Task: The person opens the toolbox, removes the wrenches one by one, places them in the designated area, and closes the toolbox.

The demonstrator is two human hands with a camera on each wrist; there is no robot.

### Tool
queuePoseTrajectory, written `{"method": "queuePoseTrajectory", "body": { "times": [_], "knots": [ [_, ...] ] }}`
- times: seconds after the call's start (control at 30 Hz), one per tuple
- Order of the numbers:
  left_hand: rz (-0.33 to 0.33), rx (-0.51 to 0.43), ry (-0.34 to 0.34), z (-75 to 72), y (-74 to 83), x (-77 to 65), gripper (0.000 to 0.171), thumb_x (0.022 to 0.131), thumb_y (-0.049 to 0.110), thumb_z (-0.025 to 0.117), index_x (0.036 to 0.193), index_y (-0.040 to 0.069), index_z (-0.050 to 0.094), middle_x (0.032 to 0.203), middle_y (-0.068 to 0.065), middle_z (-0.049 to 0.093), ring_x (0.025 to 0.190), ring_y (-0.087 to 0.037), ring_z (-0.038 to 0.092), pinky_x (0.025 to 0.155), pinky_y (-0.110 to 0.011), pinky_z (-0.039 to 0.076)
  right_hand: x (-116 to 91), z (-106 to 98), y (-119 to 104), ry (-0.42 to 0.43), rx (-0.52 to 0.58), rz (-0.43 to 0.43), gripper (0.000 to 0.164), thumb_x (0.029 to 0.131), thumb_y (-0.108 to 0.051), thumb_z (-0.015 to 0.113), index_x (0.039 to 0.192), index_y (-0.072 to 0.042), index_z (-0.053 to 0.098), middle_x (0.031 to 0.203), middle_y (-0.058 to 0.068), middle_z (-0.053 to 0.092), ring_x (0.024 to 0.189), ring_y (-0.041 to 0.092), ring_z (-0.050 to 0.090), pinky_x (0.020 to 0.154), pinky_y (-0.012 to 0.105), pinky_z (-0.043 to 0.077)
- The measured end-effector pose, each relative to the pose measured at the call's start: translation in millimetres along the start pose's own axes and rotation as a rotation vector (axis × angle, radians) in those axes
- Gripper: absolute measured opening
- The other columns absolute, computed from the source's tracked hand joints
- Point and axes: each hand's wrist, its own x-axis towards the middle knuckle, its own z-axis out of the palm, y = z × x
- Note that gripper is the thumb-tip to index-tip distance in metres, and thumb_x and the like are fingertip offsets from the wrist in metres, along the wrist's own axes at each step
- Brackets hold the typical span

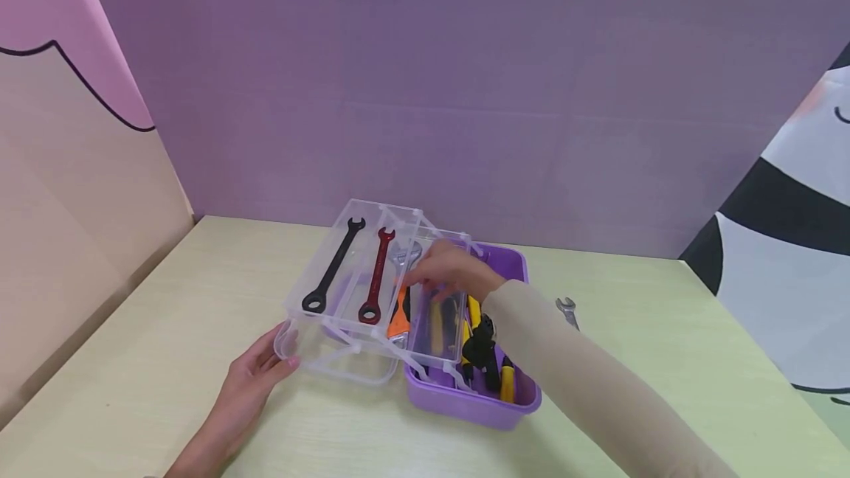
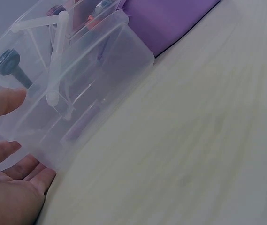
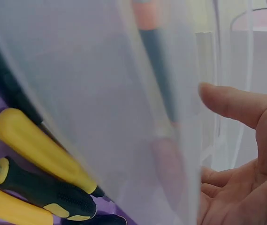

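Observation:
A purple toolbox (image 1: 465,409) stands unfolded on the table. A clear upper tray (image 1: 319,257) with a black wrench (image 1: 337,264) and a red wrench (image 1: 378,279) extends to its left. My left hand (image 1: 252,378) holds the near left corner of the clear lid (image 2: 34,154), with thumb and fingers on different sides. My right hand (image 1: 451,268) reaches over the lower clear tray (image 1: 432,356), beside an orange-handled tool (image 1: 401,316). In the right wrist view its thumb (image 3: 227,101) is extended apart from the fingers. The tray wall partly covers the fingertips; nothing is visibly gripped there.
Yellow-and-black screwdrivers (image 3: 44,150) and a black tool (image 1: 482,349) lie in the purple base. A small silver wrench (image 1: 567,310) lies on the table (image 1: 637,360) to the right. A purple panel (image 1: 465,94) stands behind the table.

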Motion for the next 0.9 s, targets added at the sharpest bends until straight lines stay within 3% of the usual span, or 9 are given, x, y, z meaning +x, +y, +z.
{"method": "queuePoseTrajectory", "body": {
  "times": [0.23, 0.53, 0.63, 0.73, 0.83, 0.9],
  "knots": [
    [0.004, -0.009, 0.002, 0.9, -2.0, -0.1, 0.062, 0.092, 0.007, 0.059, 0.146, -0.002, 0.030, 0.151, -0.026, 0.030, 0.106, 0.018, 0.048, 0.091, -0.006, 0.044, -1, 9, 3, 0.072, -0.036, -0.056, 0.041, 0.075, -0.021, 0.079, 0.054, -0.010, 0.046, 0.055, -0.001, 0.038, 0.056, 0.013, 0.041, 0.066, 0.037, 0.061],
    [0.017, -0.002, -0.004, 2.7, -1.7, 0.7, 0.062, 0.092, 0.008, 0.059, 0.146, -0.002, 0.030, 0.150, -0.026, 0.030, 0.107, 0.017, 0.048, 0.091, -0.006, 0.044, 0, 14, 6, 0.155, -0.104, -0.077, 0.054, 0.071, -0.029, 0.083, 0.051, -0.014, 0.035, 0.053, -0.006, 0.024, 0.050, 0.011, 0.035, 0.064, 0.039, 0.060],
    [0.020, 0.000, -0.006, 2.3, -1.2, 0.3, 0.061, 0.092, 0.007, 0.059, 0.146, -0.003, 0.030, 0.150, -0.026, 0.031, 0.107, 0.017, 0.048, 0.091, -0.006, 0.044, -1, 15, 5, 0.150, -0.070, -0.060, 0.048, 0.070, -0.026, 0.083, 0.057, -0.012, 0.039, 0.060, -0.004, 0.031, 0.060, 0.014, 0.044, 0.068, 0.040, 0.060],
    [0.025, 0.004, -0.005, 1.1, -0.7, 0.9, 0.061, 0.092, 0.007, 0.059, 0.145, -0.003, 0.031, 0.149, -0.027, 0.031, 0.107, 0.017, 0.048, 0.091, -0.006, 0.044, -1, 14, 4, 0.130, 0.005, -0.058, 0.031, 0.070, -0.018, 0.082, 0.065, -0.008, 0.053, 0.069, -0.002, 0.044, 0.072, 0.017, 0.049, 0.075, 0.044, 0.060],
    [0.030, 0.006, -0.001, 0.2, -0.5, 2.7, 0.060, 0.093, 0.008, 0.059, 0.145, -0.003, 0.031, 0.149, -0.027, 0.032, 0.107, 0.016, 0.049, 0.091, -0.006, 0.044, -2, 12, 1, 0.111, 0.079, -0.072, 0.018, 0.070, -0.009, 0.079, 0.073, -0.005, 0.062, 0.069, -0.001, 0.049, 0.068, 0.017, 0.047, 0.078, 0.047, 0.059],
    [0.029, 0.004, 0.000, 0.0, -0.8, 4.0, 0.060, 0.093, 0.008, 0.059, 0.145, -0.002, 0.031, 0.149, -0.027, 0.032, 0.107, 0.017, 0.049, 0.091, -0.006, 0.044, -2, 10, 0, 0.106, 0.088, -0.068, 0.018, 0.069, -0.006, 0.078, 0.072, -0.003, 0.060, 0.065, -0.001, 0.048, 0.062, 0.016, 0.045, 0.079, 0.046, 0.059]
  ]
}}
